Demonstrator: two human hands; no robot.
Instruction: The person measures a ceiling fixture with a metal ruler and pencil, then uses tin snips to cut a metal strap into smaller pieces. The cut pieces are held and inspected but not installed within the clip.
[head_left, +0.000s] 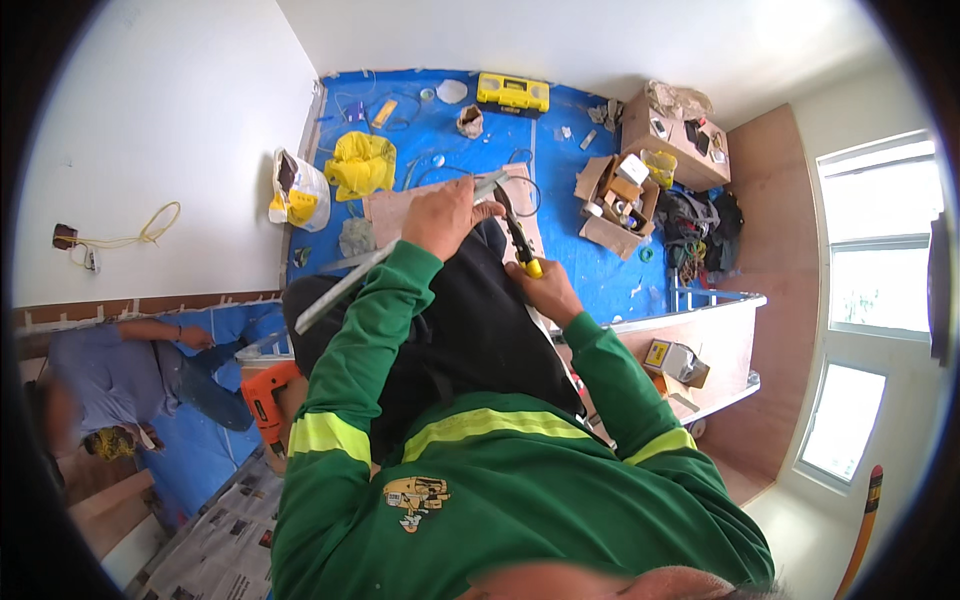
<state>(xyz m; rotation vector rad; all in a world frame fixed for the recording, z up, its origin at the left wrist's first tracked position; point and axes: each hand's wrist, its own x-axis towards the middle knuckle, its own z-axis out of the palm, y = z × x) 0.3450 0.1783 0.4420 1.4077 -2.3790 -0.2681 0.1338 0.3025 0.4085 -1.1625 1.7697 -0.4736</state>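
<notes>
A long, thin metal channel (342,291) slants across my lap, and my left hand (442,216) is closed round it near its far end. My right hand (548,291) grips the yellow-and-black handles of a pair of tin snips (520,242). The snips' jaws point away from me and meet the channel's far end, just beside my left fingers. Whether the blades are closed on the metal is too small to tell. Under both hands are my dark trousers, with a brown board (392,213) on the floor beyond.
Blue sheeting (570,130) covers the floor. A yellow toolbox (513,93), a yellow bag (360,165) and an open carton (618,205) lie ahead. A metal-edged board (690,350) stands at right. An orange drill (266,402) is by my left arm; another person (125,375) sits left.
</notes>
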